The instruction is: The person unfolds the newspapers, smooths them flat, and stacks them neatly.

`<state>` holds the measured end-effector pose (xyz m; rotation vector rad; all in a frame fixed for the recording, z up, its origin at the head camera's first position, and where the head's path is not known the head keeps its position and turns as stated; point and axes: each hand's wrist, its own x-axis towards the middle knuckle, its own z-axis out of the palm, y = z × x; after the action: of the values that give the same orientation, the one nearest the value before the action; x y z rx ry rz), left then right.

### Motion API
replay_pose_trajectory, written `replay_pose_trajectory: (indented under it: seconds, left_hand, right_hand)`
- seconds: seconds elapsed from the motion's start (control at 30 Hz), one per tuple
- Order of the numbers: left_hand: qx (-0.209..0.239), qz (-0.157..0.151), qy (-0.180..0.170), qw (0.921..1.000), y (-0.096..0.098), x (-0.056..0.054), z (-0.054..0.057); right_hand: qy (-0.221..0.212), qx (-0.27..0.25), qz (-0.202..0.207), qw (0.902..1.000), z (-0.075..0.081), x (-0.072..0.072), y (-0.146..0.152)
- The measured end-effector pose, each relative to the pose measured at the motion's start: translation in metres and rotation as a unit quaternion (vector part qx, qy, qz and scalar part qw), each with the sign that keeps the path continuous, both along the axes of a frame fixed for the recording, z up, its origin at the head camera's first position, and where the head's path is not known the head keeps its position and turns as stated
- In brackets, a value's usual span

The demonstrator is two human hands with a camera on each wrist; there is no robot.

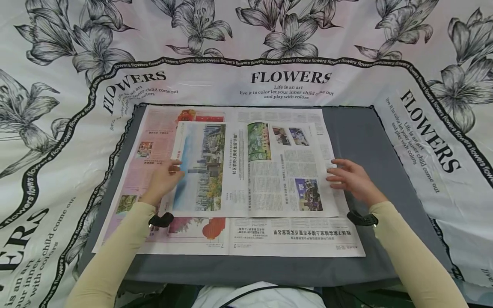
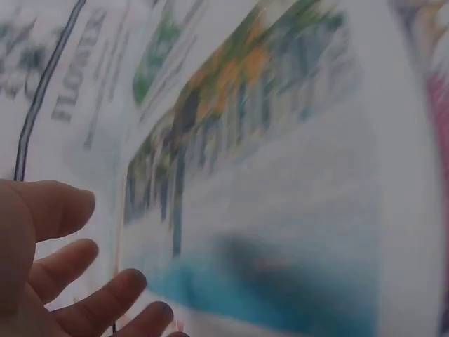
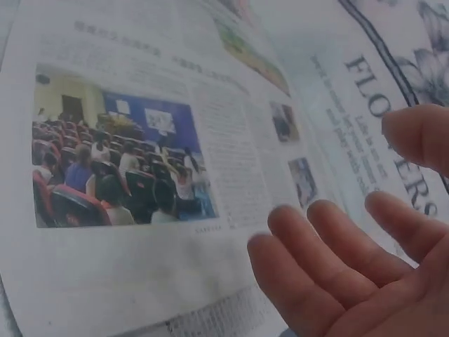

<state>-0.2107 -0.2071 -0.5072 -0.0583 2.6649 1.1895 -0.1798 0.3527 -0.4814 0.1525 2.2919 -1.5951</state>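
Observation:
A smaller newspaper sheet (image 1: 283, 201) with a skyline photo (image 1: 209, 167) lies on top of a larger spread newspaper (image 1: 250, 237). My left hand (image 1: 164, 179) is at the left edge of the smaller sheet, its fingers relaxed and apart in the left wrist view, nothing held. At the opposite edge, my right hand (image 1: 352, 179) has its fingers loosely extended, thumb apart. Whether either hand touches the paper, I cannot tell. In the right wrist view, a photo of seated people (image 3: 119, 154) shows on the sheet beyond the fingers.
Under the papers is a dark grey table surface (image 1: 358, 141), bordered by a white cloth (image 1: 212, 92) printed with flowers and lettering. A black band (image 1: 161, 220) is on the left wrist and another (image 1: 362, 218) on the right. A black cable (image 1: 265, 288) runs across the person's lap.

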Motion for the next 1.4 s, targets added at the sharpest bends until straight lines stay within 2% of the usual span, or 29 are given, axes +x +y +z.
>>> replay_pose_trajectory:
  seconds: [0.1, 0.2, 0.27, 0.4, 0.5, 0.57, 0.67, 0.77, 0.9, 1.07, 1.17, 1.3, 1.4]
  left_hand:
    - [-0.036, -0.060, 0.011, 0.9975, 0.017, 0.015, 0.001]
    - [-0.036, -0.112, 0.024, 0.9928, 0.035, 0.029, 0.001]
    - [-0.036, -0.141, 0.040, 0.9886, 0.049, 0.038, 0.003]
    - [-0.038, -0.197, 0.082, 0.9762, 0.082, 0.051, 0.001]
    - [-0.051, -0.243, 0.084, 0.9650, 0.110, 0.056, -0.001]
    - [-0.083, -0.276, 0.068, 0.9552, 0.129, 0.058, -0.002]
    - [-0.144, -0.310, 0.027, 0.9395, 0.154, 0.058, -0.002]
    - [-0.190, -0.320, -0.013, 0.9281, 0.172, 0.058, 0.000]
    - [-0.220, -0.319, -0.022, 0.9216, 0.183, 0.058, -0.001]
    - [-0.244, -0.324, -0.020, 0.9137, 0.186, 0.060, -0.006]
    - [-0.259, -0.329, -0.017, 0.9081, 0.185, 0.062, -0.008]
    - [-0.275, -0.334, -0.003, 0.9017, 0.183, 0.066, -0.012]
    - [-0.272, -0.335, 0.003, 0.9019, 0.181, 0.069, -0.014]
  right_hand:
    - [0.038, 0.120, 0.051, 0.9907, 0.002, -0.009, -0.021]
    - [0.056, 0.181, 0.109, 0.9758, 0.005, -0.022, -0.045]
    - [0.065, 0.201, 0.145, 0.9665, 0.007, -0.033, -0.061]
    - [0.075, 0.224, 0.194, 0.9523, 0.010, -0.055, -0.095]
    - [0.086, 0.231, 0.215, 0.9449, 0.010, -0.071, -0.121]
    - [0.099, 0.244, 0.229, 0.9371, 0.006, -0.081, -0.139]
    - [0.130, 0.267, 0.257, 0.9198, 0.000, -0.095, -0.167]
    - [0.162, 0.287, 0.284, 0.9003, -0.008, -0.107, -0.191]
    - [0.178, 0.313, 0.301, 0.8830, -0.013, -0.117, -0.214]
    - [0.171, 0.337, 0.308, 0.8730, -0.012, -0.123, -0.233]
    - [0.176, 0.356, 0.322, 0.8596, -0.014, -0.124, -0.243]
    - [0.172, 0.374, 0.337, 0.8468, -0.019, -0.127, -0.252]
    - [0.163, 0.379, 0.341, 0.8447, -0.023, -0.129, -0.254]
